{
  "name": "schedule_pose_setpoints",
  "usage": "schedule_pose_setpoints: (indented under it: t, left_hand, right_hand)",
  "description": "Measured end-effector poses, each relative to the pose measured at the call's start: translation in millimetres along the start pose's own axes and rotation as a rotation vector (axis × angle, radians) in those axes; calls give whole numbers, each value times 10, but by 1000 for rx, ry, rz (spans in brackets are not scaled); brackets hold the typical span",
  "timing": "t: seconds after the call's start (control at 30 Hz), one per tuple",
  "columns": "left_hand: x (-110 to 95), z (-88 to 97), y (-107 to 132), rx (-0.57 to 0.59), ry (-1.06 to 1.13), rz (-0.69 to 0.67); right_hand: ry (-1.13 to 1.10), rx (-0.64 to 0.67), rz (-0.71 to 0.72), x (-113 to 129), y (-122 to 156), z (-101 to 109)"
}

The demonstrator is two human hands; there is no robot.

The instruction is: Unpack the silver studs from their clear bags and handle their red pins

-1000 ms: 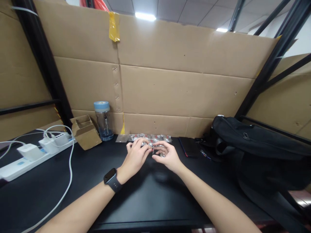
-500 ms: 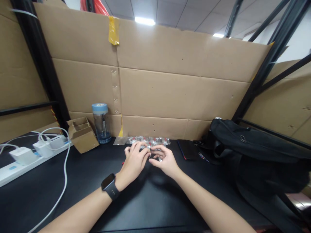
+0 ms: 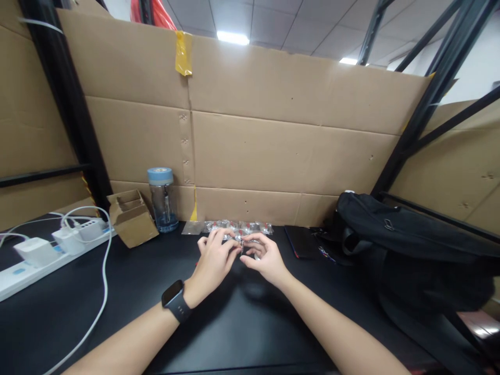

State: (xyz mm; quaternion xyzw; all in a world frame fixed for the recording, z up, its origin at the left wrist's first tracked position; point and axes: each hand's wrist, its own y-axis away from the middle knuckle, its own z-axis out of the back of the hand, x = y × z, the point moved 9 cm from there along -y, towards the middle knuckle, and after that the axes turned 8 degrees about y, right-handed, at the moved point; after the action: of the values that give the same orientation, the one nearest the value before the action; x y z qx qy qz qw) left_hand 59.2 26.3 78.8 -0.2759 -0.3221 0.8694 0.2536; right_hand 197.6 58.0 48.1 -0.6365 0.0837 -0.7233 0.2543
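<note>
Above the middle of the black table, my left hand (image 3: 216, 257) and my right hand (image 3: 269, 259) meet fingertip to fingertip. Between them they pinch a small, thin, silvery piece (image 3: 241, 247), too small for me to name. Its lower part sits near my right thumb. Something pale and shiny (image 3: 257, 256) shows under the curled fingers of my right hand; I cannot tell what it is. Just beyond the hands lie several small clear plastic packets (image 3: 250, 227) with red and silvery contents, partly hidden by my fingers. A bit of red peeks out beside my left hand.
At the left a white power strip (image 3: 23, 278) carries chargers and a white cable. An opened cardboard box (image 3: 135, 224) and a blue-lidded bottle (image 3: 163, 203) stand at the back. On the right are a dark flat notebook-like item (image 3: 300, 242) and a black bag (image 3: 422, 234).
The hands hold nearly the same pose, fingers still meeting on the small piece, which appears turned slightly. The view has shifted a little.
</note>
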Motion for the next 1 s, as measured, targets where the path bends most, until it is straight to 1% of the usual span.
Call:
schedule_pose_setpoints:
  t: [0.17, 0.37, 0.53, 0.7, 0.8, 0.9, 1.0]
  left_hand:
    - [24, 14, -2, -8, 13, 25]
    - [43, 20, -1, -19, 20, 23]
    - [96, 11, -5, 0, 59, 79]
    - [118, 1, -2, 14, 91, 120]
    - [80, 22, 5, -15, 64, 85]
    - [10, 52, 17, -53, 27, 7]
    - [-34, 55, 19, -49, 0, -47]
  right_hand:
    - [32, 4, 5, 23, 5, -2]
    - [62, 6, 12, 8, 7, 2]
    - [95, 5, 23, 18, 15, 8]
    - [79, 7, 25, 22, 14, 3]
    - [50, 4, 9, -3, 13, 0]
    - [1, 3, -36, -57, 16, -1]
    - [-50, 23, -75, -102, 20, -10]
